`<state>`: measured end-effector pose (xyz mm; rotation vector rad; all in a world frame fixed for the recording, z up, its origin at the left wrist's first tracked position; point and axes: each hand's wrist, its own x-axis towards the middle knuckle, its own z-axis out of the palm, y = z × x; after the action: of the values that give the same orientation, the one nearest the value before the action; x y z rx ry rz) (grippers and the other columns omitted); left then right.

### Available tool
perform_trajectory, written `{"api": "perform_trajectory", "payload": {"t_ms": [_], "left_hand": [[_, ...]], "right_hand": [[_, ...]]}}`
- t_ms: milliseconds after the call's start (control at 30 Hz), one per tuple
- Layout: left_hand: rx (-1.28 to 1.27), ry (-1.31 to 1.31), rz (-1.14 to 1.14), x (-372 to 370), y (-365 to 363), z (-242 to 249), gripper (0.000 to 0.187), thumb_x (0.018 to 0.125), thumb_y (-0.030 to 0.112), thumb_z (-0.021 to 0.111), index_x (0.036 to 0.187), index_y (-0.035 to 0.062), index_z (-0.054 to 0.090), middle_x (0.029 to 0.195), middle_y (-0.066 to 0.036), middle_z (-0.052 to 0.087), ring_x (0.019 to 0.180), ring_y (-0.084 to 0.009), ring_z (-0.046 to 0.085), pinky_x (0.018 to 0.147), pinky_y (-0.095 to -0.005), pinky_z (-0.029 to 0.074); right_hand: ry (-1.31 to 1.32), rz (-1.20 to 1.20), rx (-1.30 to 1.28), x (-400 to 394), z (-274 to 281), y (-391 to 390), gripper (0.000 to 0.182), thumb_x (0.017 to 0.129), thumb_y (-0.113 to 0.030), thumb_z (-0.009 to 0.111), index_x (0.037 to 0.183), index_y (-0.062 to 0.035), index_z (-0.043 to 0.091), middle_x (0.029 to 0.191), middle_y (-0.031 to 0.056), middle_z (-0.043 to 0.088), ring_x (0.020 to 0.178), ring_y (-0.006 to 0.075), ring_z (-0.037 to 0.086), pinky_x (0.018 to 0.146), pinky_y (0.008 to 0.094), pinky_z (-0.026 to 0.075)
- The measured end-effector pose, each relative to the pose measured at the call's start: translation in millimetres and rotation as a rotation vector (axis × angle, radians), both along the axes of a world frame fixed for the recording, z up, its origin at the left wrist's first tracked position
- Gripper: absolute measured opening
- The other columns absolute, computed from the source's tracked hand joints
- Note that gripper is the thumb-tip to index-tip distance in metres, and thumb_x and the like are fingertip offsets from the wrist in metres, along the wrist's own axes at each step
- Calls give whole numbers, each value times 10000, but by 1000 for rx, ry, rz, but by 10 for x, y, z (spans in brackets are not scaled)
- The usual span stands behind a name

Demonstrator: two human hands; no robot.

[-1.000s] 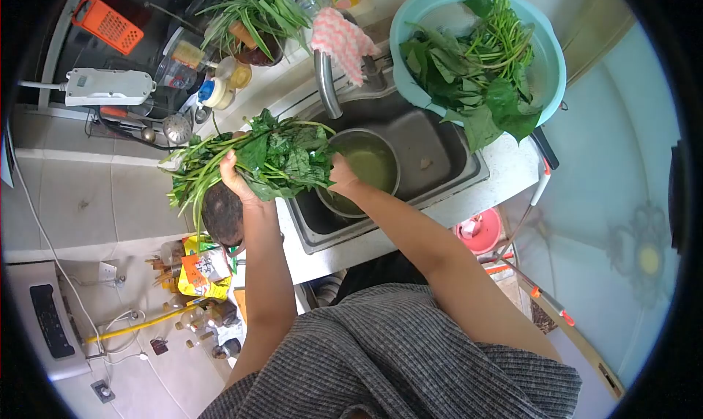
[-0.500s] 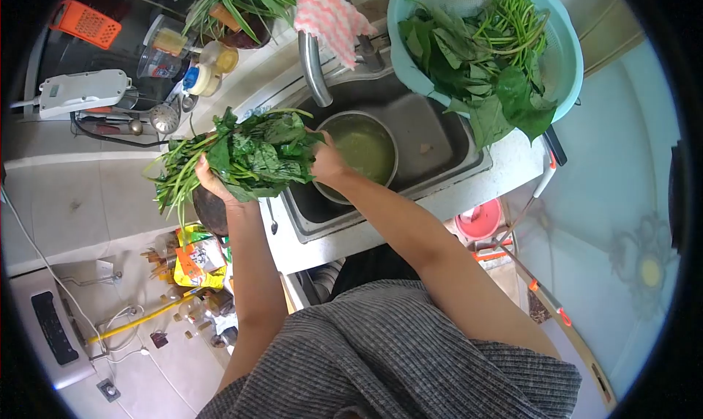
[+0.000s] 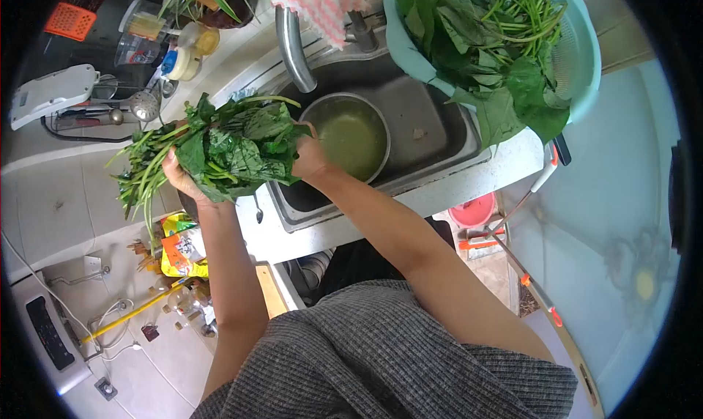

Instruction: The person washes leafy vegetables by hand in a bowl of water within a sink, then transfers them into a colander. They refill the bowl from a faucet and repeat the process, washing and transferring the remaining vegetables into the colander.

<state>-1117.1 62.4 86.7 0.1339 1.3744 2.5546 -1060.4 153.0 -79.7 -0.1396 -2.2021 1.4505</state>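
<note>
You've got the bunch of greens [image 3: 220, 151] up over the counter edge beside the sink [image 3: 432, 137], left hand [image 3: 179, 181] cupped under the stems, right hand [image 3: 307, 159] clasping the leaves; more greens wait in the teal basin [image 3: 586, 60], murky pot [image 3: 351, 137] below

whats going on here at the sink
A person holds a bunch of leafy greens in both hands at the left edge of the sink. The left hand supports the stem end from below; the right hand grips the leafy end. In the sink, under the faucet, sits a metal pot of greenish water. A teal colander at the sink's far corner is piled with more greens.
</note>
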Motion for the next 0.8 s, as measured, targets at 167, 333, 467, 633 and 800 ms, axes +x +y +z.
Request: {"api": "perform_trajectory", "payload": {"t_ms": [167, 333, 467, 633, 800], "left_hand": [[39, -9, -15, -48, -200, -196, 526, 759, 400, 520, 1137, 35, 528, 1037, -138, 591, 914, -278, 576, 791, -400, 474], [-33, 35, -5, -74, -266, -365, 464, 750, 373, 538, 1077, 46, 500, 1016, -111, 567, 930, -252, 551, 796, -393, 460], [97, 43, -132, -107, -170, -360, 350, 680, 250, 642, 920, 90, 444, 837, -35, 451, 803, -178, 469, 734, -344, 418], [169, 41, -250, -221, -222, -345, 424, 640, 217, 687, 942, 93, 417, 857, -9, 399, 829, -163, 411, 762, -317, 378], [-71, 219, -284, -236, -384, -286, 568, 634, 351, 673, 1057, 61, 428, 1054, -60, 444, 1033, -231, 426, 928, -368, 349]], "right_hand": [[-112, 240, -441, 137, 185, 109, 374, 719, -215, 666, 1068, -90, 617, 1183, 61, 568, 1130, 186, 464, 1033, 352, 235], [122, 331, -1399, 16, -432, -294, 413, 756, -157, 658, 1141, -76, 532, 1147, 49, 555, 1104, 166, 482, 977, 327, 333], [-20, 325, -1409, -68, -953, -523, 692, 627, -47, 775, 1217, -35, 414, 1230, 100, 449, 1170, 195, 420, 1002, 302, 297], [89, 252, -575, 22, -967, -516, 863, 594, -62, 805, 1306, -41, 318, 1232, 126, 442, 1147, 252, 455, 1014, 334, 311], [56, 273, -925, 107, -375, -68, 995, 530, -57, 809, 1354, -20, 252, 1294, 184, 402, 1202, 335, 404, 1034, 390, 303]]}}
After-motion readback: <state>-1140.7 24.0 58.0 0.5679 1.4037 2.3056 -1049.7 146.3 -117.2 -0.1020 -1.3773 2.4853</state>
